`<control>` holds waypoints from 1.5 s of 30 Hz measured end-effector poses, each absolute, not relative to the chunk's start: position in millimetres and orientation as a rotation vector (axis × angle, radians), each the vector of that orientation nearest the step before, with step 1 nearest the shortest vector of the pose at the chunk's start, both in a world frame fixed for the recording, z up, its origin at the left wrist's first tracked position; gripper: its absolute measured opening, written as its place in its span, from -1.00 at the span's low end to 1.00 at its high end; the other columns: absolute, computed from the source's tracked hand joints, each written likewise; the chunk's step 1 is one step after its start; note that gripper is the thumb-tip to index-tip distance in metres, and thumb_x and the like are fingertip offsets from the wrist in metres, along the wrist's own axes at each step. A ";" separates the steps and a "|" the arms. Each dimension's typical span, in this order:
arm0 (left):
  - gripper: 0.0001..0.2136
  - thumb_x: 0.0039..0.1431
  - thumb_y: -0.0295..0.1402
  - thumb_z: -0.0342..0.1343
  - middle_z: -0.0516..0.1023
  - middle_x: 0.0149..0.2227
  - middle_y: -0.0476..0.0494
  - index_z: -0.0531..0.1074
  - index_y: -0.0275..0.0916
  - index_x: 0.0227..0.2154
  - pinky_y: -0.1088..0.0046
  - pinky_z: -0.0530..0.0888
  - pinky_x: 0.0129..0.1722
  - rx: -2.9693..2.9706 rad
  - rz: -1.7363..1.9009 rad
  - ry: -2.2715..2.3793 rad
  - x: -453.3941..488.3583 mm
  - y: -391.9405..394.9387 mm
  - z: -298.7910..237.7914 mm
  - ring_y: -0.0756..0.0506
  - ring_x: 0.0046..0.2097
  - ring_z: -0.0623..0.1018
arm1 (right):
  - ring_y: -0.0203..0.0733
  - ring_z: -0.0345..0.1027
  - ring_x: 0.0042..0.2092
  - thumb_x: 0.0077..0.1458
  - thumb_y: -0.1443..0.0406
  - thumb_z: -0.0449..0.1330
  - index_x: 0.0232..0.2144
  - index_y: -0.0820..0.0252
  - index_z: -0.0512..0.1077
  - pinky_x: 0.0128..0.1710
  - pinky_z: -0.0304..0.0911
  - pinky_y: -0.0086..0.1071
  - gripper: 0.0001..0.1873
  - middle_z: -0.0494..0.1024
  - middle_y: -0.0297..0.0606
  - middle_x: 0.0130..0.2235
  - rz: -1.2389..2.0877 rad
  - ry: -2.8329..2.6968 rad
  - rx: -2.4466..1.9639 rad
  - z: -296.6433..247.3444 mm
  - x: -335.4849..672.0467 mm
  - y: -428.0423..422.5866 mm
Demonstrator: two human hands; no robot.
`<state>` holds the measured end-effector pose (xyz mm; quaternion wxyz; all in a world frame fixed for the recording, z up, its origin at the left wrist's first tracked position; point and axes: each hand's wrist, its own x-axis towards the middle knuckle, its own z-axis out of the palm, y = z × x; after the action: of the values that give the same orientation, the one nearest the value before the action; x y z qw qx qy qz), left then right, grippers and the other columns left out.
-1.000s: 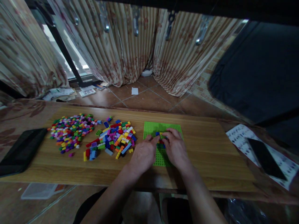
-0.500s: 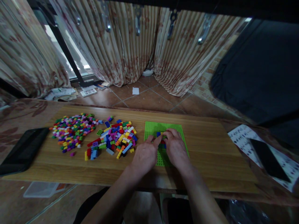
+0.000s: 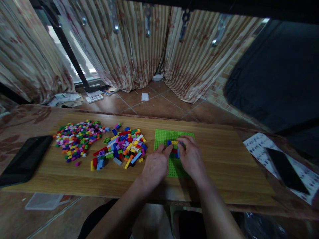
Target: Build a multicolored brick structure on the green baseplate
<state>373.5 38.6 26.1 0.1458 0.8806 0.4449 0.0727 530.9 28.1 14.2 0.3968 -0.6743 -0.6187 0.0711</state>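
Note:
A green studded baseplate [image 3: 164, 136] lies on the wooden board [image 3: 219, 166]. On it stands a small build of blue, yellow and red bricks [image 3: 173, 147]. My left hand [image 3: 156, 166] rests at the plate's left edge, its fingers curled and its fingertips touching the build. My right hand [image 3: 191, 157] lies over the plate's right half, fingers pinched against the right side of the build. Both hands cover the lower part of the plate.
Two heaps of loose bricks lie to the left: larger mixed bricks [image 3: 121, 147] and small bricks [image 3: 76, 137]. A dark tablet [image 3: 23, 159] lies at far left. A phone [image 3: 285, 167] on printed paper [image 3: 259, 144] lies at right. Curtains hang behind.
My right hand has shifted slightly, its fingers drawing in toward the right side of the build. The left hand stays in place.

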 end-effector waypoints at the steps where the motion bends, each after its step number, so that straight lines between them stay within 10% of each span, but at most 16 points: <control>1: -0.51 0.27 -0.49 -0.17 0.44 -0.02 -0.26 0.14 -0.20 0.27 0.37 0.53 -0.23 2.529 0.216 1.286 373.2 38.9 25.9 -0.13 -0.18 0.57 | -0.02 0.37 -0.03 0.19 0.30 0.01 -0.18 0.17 0.49 0.03 0.31 -0.05 -0.72 0.49 -0.07 -0.11 0.164 -1.503 -1.726 13.8 533.3 28.1; 36: -0.49 0.24 -0.51 -0.15 0.43 -0.02 -0.31 0.17 -0.23 0.26 0.22 0.54 -0.17 2.550 0.061 1.309 385.0 33.3 38.9 -0.25 -0.10 0.55 | 0.04 0.38 -0.05 -0.02 0.23 0.18 -0.16 0.21 0.56 0.07 0.21 0.01 -0.65 0.56 -0.04 -0.13 0.297 -1.263 -1.855 -5.7 529.3 36.9; 45: -0.46 0.21 -0.53 -0.10 0.51 -0.05 -0.26 0.15 -0.24 0.28 0.32 0.53 -0.19 2.358 0.442 1.296 370.7 38.7 27.1 -0.16 -0.18 0.59 | -0.28 0.43 -0.31 -0.09 0.16 0.26 -0.30 0.21 0.53 -0.31 0.27 -0.40 -0.70 0.60 -0.28 -0.32 0.472 -0.527 -1.485 1.5 552.0 36.1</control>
<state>370.7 38.7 27.1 0.2058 0.8462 0.4651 0.1586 552.0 36.1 1.5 0.6803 -0.6617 -0.2347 0.2102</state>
